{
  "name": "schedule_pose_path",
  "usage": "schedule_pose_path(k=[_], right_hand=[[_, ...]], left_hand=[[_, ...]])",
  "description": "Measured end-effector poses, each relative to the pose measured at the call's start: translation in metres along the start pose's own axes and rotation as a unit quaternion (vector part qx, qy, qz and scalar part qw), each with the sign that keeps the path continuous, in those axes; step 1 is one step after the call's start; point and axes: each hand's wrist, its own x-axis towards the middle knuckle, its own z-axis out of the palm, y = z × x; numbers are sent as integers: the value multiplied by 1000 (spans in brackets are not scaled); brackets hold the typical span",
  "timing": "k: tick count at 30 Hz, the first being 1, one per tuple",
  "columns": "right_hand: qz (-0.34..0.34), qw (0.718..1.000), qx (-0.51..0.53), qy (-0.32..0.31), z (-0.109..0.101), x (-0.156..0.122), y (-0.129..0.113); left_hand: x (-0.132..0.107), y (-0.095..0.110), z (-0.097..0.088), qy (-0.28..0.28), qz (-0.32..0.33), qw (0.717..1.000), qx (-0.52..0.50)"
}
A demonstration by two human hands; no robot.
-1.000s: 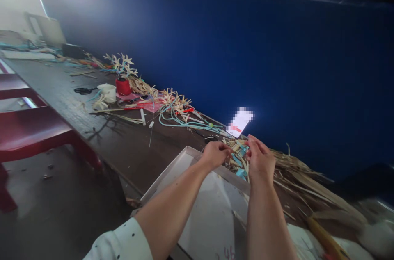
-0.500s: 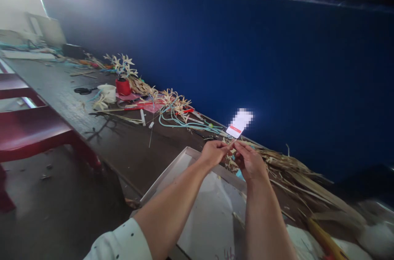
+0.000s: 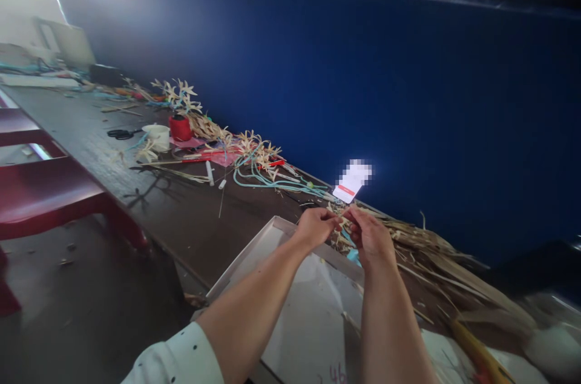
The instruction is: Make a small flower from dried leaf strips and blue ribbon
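Observation:
Above the far rim of a shallow white box [image 3: 254,254], my left hand [image 3: 318,226] and my right hand [image 3: 370,235] meet with their fingertips pinched close together. Between the fingertips is a thin pale strip [image 3: 342,212], apparently dried plant fibre; most of it is hidden by the fingers. A lit phone [image 3: 345,191] leans just beyond them. Under and behind the hands lie small pale scraps and a blue piece [image 3: 353,255]. To the right of my right hand spreads a heap of dried leaves [image 3: 431,244].
Pale star-shaped flowers [image 3: 258,148] with blue-green stems lie along the blue wall [image 3: 290,69]. Further left are a red thread spool [image 3: 180,128], a white cup [image 3: 157,138] and black scissors [image 3: 121,134]. A yellow-handled tool [image 3: 481,354] lies lower right; a red plastic chair [image 3: 49,193] stands left.
My right hand's fingers have shifted slightly, with the fingertips a little further from those of my left hand. My left hand stays nearly in place.

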Motion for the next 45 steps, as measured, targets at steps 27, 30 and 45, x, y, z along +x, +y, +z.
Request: schedule_pose_path(k=[27, 30, 45], right_hand=[[-80, 991, -100, 37, 0, -2, -2], [-95, 987, -118, 44, -1, 0, 0], [-114, 981, -146, 56, -5, 6, 3]], left_hand=[[-8, 2, -1, 28, 104, 982, 158], [-6, 0, 0, 21, 98, 986, 131], [-2, 1, 0, -70, 17, 997, 13]])
